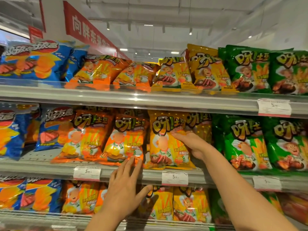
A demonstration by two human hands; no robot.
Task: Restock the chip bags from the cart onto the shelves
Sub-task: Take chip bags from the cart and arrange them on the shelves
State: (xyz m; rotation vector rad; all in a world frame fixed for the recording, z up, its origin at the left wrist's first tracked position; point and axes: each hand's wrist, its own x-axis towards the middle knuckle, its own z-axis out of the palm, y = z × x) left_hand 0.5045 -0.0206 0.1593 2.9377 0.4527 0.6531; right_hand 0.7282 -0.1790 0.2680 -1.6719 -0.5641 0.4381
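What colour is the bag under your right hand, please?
Yellow bag, right hand holding it; head view.

Both bare forearms reached up & fwd from the bottom edge. Left hand (124,185) was flat, palm away, fingers straight and slightly spread, thumb out to the right. Right hand (190,143) was higher, wrist bent, fingers together pointing left, thumb underneath. The hands were apart, left lower.
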